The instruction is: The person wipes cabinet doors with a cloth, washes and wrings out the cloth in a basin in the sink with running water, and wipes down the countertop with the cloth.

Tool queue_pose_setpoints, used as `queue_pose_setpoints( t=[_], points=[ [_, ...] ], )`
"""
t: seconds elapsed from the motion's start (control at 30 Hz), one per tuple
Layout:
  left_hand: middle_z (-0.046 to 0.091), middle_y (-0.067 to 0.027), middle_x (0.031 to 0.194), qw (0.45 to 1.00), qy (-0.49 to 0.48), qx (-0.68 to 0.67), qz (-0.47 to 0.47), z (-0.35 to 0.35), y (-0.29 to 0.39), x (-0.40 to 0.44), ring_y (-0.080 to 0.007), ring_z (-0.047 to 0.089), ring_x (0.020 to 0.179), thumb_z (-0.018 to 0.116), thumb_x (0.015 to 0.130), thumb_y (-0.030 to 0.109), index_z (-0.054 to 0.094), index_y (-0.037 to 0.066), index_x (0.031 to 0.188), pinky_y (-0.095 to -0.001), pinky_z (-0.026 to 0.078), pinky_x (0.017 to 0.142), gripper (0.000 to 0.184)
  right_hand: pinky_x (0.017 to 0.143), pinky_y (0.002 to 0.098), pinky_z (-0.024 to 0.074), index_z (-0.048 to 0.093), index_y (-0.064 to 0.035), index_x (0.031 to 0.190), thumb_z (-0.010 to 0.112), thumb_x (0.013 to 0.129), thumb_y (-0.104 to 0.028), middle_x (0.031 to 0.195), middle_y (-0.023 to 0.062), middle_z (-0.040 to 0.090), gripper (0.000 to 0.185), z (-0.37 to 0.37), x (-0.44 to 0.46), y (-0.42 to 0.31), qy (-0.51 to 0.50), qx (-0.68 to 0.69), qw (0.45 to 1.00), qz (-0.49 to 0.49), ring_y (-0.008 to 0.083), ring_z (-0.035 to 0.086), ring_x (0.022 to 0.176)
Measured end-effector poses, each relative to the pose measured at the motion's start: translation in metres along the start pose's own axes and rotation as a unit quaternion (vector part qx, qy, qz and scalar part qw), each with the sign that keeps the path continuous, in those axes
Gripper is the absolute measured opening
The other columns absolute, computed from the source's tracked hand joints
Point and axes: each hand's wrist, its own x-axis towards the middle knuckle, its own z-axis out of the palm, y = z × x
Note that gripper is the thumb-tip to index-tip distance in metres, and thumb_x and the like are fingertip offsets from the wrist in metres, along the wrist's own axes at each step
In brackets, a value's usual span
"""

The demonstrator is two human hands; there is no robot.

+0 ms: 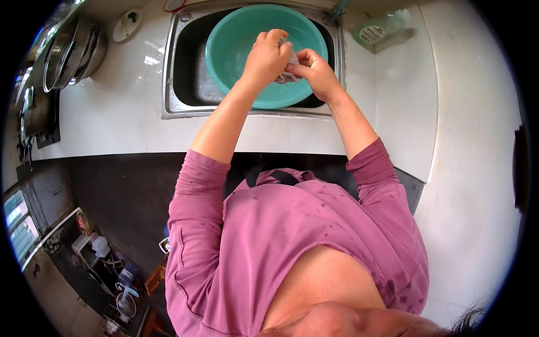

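Note:
A crumpled pale cloth (289,76) is bunched between my two hands above a green plastic basin (230,70). My left hand (268,58) is closed on the upper part of the cloth, its fingers curled toward the right. Thumb and fingers of my right hand (316,73) pinch the cloth from the other side. The basin stands in a stainless steel sink (188,78). Much of the cloth is hidden by my fingers, and I cannot tell how much water the basin holds.
A white counter (112,121) surrounds the sink. Several metal pots (70,53) stand at the left, near a small white lid (127,26). At the right back lies or stands a green bottle (373,33) with a white label, beside the tap (337,11).

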Motion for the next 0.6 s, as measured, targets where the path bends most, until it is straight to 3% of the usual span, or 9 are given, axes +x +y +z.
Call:
queue_pose_setpoints(
  t=[0.1, 0.17, 0.2, 0.27, 0.3, 0.37, 0.43, 0.5, 0.6],
  points=[
    [0.052, -0.0167, 0.100, 0.997, -0.037, 0.061, -0.034, -0.005, 0.019, -0.009, -0.0325, 0.054, 0.087, 0.046, 0.081, 0.030, 0.052, 0.007, 0.105, -0.0379, 0.043, 0.076, 0.034, 0.069, 0.0244, 0.0421, 0.045, 0.0007, 0.092, 0.068, 0.071, -0.018, 0.086, 0.0082, 0.053, 0.036, -0.002, -0.014, -0.006, 0.057, 0.040, 0.997, -0.023, 0.0125, 0.051, 0.075],
    [0.051, -0.0201, 0.100, 0.997, -0.027, 0.072, -0.018, -0.012, 0.017, -0.015, -0.0355, 0.053, 0.088, 0.049, 0.079, 0.033, 0.053, 0.005, 0.103, -0.0405, 0.043, 0.077, 0.036, 0.067, 0.0232, 0.0425, 0.043, 0.0014, 0.099, 0.069, 0.070, -0.019, 0.088, 0.0094, 0.053, 0.043, 0.002, -0.029, -0.018, 0.084, -0.058, 0.994, -0.038, 0.0132, 0.052, 0.076],
    [0.053, -0.0163, 0.099, 0.996, -0.006, 0.084, 0.027, -0.018, 0.009, -0.020, -0.0316, 0.053, 0.089, 0.046, 0.082, 0.033, 0.052, 0.007, 0.106, -0.0371, 0.043, 0.077, 0.036, 0.065, 0.0222, 0.0426, 0.048, 0.0005, 0.094, 0.066, 0.073, -0.023, 0.082, 0.0053, 0.053, 0.036, 0.007, -0.031, -0.010, 0.133, -0.057, 0.979, -0.146, 0.0109, 0.052, 0.073],
    [0.051, -0.0153, 0.100, 0.993, 0.026, 0.085, 0.075, -0.041, -0.020, -0.030, -0.0259, 0.053, 0.087, 0.054, 0.079, 0.025, 0.053, 0.006, 0.105, -0.0347, 0.043, 0.077, 0.032, 0.066, 0.0228, 0.0431, 0.051, 0.0005, 0.093, 0.062, 0.076, -0.025, 0.082, 0.0044, 0.055, 0.033, -0.001, -0.058, -0.023, 0.178, -0.108, 0.970, -0.127, 0.0104, 0.052, 0.073],
    [0.051, -0.0163, 0.100, 0.994, 0.012, 0.073, 0.076, -0.068, -0.026, -0.040, -0.0310, 0.048, 0.093, 0.058, 0.076, 0.023, 0.053, 0.005, 0.104, -0.0377, 0.040, 0.081, 0.034, 0.067, 0.0233, 0.0435, 0.055, 0.0005, 0.093, 0.058, 0.079, -0.027, 0.082, 0.0035, 0.057, 0.031, -0.009, -0.075, -0.027, 0.209, -0.156, 0.959, -0.108, 0.0099, 0.053, 0.073],
    [0.051, -0.0134, 0.096, 0.994, 0.042, 0.090, 0.049, -0.124, -0.058, -0.066, -0.0267, 0.048, 0.086, 0.060, 0.075, 0.020, 0.053, 0.005, 0.103, -0.0342, 0.039, 0.076, 0.033, 0.072, 0.0277, 0.0434, 0.059, -0.0007, 0.096, 0.048, 0.084, -0.031, 0.084, 0.0053, 0.061, 0.034, -0.041, -0.113, 0.002, 0.350, -0.233, 0.897, -0.135, 0.0156, 0.055, 0.075],
    [0.050, -0.0097, 0.090, 0.995, 0.075, 0.067, -0.023, -0.190, -0.103, -0.110, -0.0219, 0.046, 0.080, 0.058, 0.077, 0.021, 0.053, 0.006, 0.103, -0.0308, 0.037, 0.070, 0.031, 0.081, 0.0345, 0.0413, 0.058, -0.0007, 0.102, 0.043, 0.085, -0.031, 0.099, 0.0143, 0.059, 0.037, -0.065, -0.159, 0.020, 0.425, -0.360, 0.830, 0.037, 0.0284, 0.054, 0.088],
    [0.048, -0.0059, 0.084, 0.984, 0.115, 0.038, -0.132, -0.253, -0.154, -0.171, -0.0171, 0.044, 0.073, 0.057, 0.078, 0.022, 0.053, 0.006, 0.103, -0.0274, 0.036, 0.063, 0.029, 0.088, 0.0390, 0.0361, 0.057, -0.0008, 0.100, 0.042, 0.085, -0.030, 0.106, 0.0188, 0.054, 0.036, -0.122, -0.187, 0.123, 0.456, -0.493, 0.741, -0.008, 0.0364, 0.048, 0.099],
    [0.046, -0.0003, 0.075, 0.937, 0.177, -0.002, -0.300, -0.332, -0.218, -0.288, -0.0099, 0.040, 0.063, 0.055, 0.080, 0.024, 0.054, 0.007, 0.102, -0.0223, 0.033, 0.053, 0.027, 0.096, 0.0431, 0.0273, 0.048, -0.0051, 0.111, 0.045, 0.083, -0.025, 0.122, 0.0179, 0.042, 0.035, -0.093, -0.209, 0.186, 0.337, -0.639, 0.683, 0.110, 0.0393, 0.035, 0.114]
  ],
)
